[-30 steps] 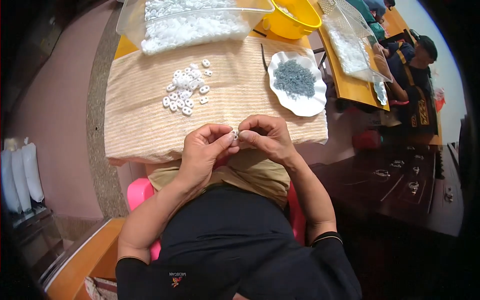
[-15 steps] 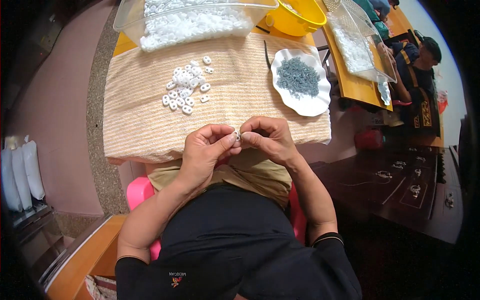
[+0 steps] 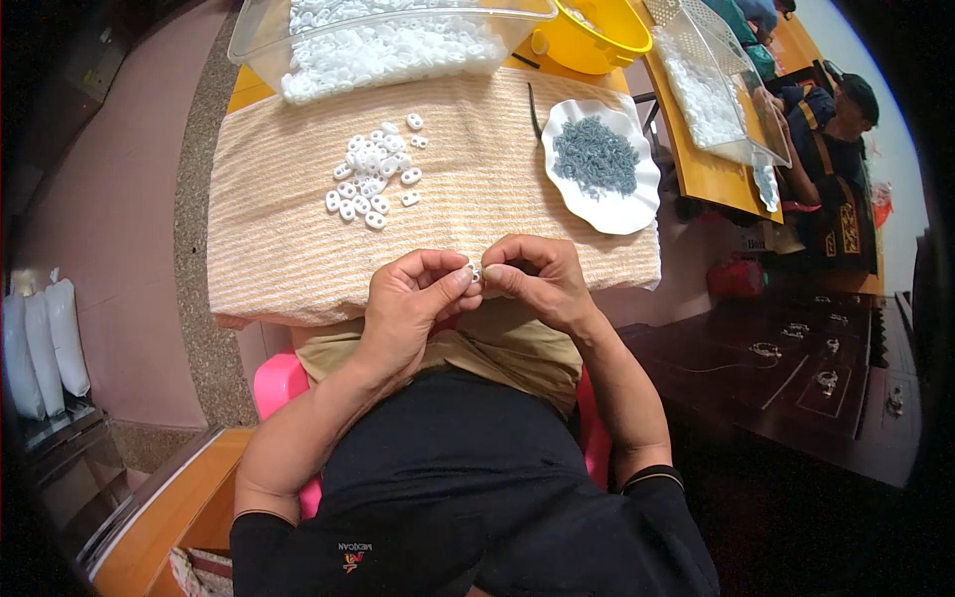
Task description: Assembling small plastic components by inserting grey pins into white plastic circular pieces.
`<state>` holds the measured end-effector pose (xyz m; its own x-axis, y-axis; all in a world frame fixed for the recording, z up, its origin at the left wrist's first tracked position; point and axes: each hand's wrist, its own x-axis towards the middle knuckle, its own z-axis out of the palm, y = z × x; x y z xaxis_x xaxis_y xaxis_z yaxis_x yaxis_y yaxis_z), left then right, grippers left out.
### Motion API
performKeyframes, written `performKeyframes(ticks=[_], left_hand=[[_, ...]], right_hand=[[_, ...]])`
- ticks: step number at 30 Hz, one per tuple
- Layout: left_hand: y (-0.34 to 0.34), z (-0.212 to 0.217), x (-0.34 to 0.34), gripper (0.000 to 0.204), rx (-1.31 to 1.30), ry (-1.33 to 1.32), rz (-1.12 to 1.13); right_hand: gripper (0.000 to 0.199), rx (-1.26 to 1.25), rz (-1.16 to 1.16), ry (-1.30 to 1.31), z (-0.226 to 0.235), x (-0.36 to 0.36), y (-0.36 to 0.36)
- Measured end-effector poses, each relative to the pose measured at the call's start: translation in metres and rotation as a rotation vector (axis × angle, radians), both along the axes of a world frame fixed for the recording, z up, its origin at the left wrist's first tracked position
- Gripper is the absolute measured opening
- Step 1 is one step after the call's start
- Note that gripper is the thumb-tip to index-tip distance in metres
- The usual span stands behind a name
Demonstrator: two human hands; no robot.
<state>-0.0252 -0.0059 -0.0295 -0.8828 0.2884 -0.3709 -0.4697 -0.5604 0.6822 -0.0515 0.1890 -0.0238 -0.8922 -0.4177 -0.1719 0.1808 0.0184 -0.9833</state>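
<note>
Over the front edge of the cloth, my left hand [image 3: 413,298] pinches a small white plastic piece with holes [image 3: 475,274] between thumb and fingers. My right hand [image 3: 537,281] meets it from the other side, thumb and forefinger closed at the piece's edge; whatever sits in that pinch is too small to make out. Beyond my left hand lies a loose pile of white oval two-hole pieces [image 3: 370,169]. A white wavy-rimmed plate [image 3: 619,214] farther right holds a heap of small grey-blue plastic parts [image 3: 595,154].
A clear bin [image 3: 398,45] full of white pieces stands at the back, beside a yellow basket [image 3: 597,40]. A striped cloth [image 3: 288,219] covers my table. At the far right a person [image 3: 836,119] sits by another clear bin [image 3: 711,109]. A dark carved surface [image 3: 746,378] lies right.
My hands stay nearly in place, fingertips shifting very slightly around the white piece. The pile and plate look the same; the whole view has moved a few pixels.
</note>
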Motion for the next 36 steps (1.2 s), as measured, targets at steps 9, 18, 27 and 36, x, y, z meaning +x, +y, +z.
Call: performKeyframes(ticks=[9,18,27,36], left_hand=[[-0.0004,0.0016,0.0002,0.016,-0.011,-0.020,-0.008],[-0.0001,0.0013,0.0010,0.015,-0.058,-0.016,-0.025],[0.0013,-0.0024,0.0036,0.015,-0.058,0.013,0.021],[-0.0001,-0.0018,0.0019,0.014,0.008,-0.003,0.042]], right_hand=[[0.009,0.038,0.020,0.045,0.0027,0.0011,-0.0012],[0.009,0.048,0.028,0.073,0.0032,0.0010,-0.0029],[0.008,0.058,0.012,0.074,-0.0007,0.0036,-0.0073],[0.012,0.047,-0.032,0.041,0.0047,0.0037,-0.0080]])
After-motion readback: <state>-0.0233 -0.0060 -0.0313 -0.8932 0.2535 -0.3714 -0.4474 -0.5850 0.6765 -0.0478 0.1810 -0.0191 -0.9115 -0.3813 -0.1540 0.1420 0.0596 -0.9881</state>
